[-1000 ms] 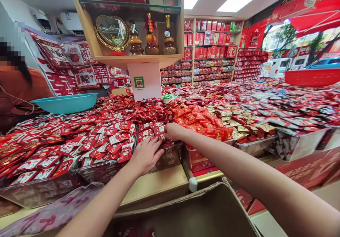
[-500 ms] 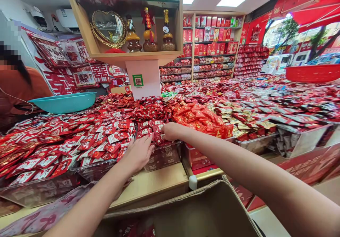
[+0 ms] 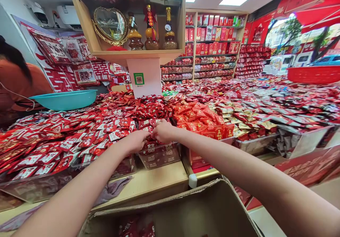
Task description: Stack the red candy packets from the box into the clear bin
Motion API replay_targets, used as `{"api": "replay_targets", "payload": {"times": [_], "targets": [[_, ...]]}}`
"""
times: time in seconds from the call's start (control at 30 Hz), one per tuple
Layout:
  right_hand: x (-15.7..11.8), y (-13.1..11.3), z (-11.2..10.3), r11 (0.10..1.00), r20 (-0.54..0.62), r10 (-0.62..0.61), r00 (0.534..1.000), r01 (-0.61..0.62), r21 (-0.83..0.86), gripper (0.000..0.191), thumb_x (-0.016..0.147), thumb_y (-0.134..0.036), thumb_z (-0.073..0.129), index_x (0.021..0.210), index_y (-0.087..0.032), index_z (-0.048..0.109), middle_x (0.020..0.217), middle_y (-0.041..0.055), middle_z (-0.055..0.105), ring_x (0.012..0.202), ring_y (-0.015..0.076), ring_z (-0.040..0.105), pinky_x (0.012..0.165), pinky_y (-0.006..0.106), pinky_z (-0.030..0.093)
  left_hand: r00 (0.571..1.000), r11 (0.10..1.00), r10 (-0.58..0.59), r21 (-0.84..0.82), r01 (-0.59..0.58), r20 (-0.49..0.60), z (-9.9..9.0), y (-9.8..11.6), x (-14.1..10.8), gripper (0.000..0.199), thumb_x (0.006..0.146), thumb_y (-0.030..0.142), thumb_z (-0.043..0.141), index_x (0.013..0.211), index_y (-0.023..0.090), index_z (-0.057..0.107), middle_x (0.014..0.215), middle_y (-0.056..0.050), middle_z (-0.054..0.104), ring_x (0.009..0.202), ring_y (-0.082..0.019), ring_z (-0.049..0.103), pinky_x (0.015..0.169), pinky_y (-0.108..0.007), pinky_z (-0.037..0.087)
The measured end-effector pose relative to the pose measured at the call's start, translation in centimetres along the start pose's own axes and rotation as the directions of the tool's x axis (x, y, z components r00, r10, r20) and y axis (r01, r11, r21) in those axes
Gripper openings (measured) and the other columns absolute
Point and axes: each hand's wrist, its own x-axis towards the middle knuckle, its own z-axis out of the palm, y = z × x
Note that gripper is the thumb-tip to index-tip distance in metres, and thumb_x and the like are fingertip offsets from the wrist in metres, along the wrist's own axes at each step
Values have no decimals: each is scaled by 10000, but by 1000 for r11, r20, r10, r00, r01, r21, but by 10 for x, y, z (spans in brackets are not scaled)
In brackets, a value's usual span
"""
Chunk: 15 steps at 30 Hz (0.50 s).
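Both hands meet over a clear bin (image 3: 159, 157) of dark red packets (image 3: 145, 123) with pale characters. My left hand (image 3: 137, 140) is at the bin's left front edge, its fingers curled down onto the packets. From the right, my right hand (image 3: 163, 131) reaches in with its fingers bent together at the packets, close to my left fingertips. What either hand grips is hidden by the fingers. Below the hands stands an open cardboard box (image 3: 191, 208) with some red packets (image 3: 136, 226) inside at the left.
Orange-red packets (image 3: 202, 118) lie right of the hands, red and white ones (image 3: 90, 137) to the left. A wooden shelf unit (image 3: 132, 55) overhangs the back. A teal basin (image 3: 65, 100) stands left, near a person in orange (image 3: 34, 81); a red basin (image 3: 313, 74) is far right.
My left hand has moved up and right, from lying spread at the bin's edge to curling over the packets. My right hand has shifted slightly left, closer to it.
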Motion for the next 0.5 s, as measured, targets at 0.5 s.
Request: {"api": "replay_targets", "payload": {"times": [0.5], "targets": [[-1, -8, 8, 1000, 98, 13, 995, -10, -26, 234, 702, -188, 494, 887, -234, 629, 1158, 62, 482, 1080, 289, 352, 841, 453, 361, 986, 978, 168, 127, -166, -9, -1, 0, -9, 234, 713, 103, 445, 801, 208, 635, 961, -46, 610, 915, -187, 532, 814, -297, 401]]}}
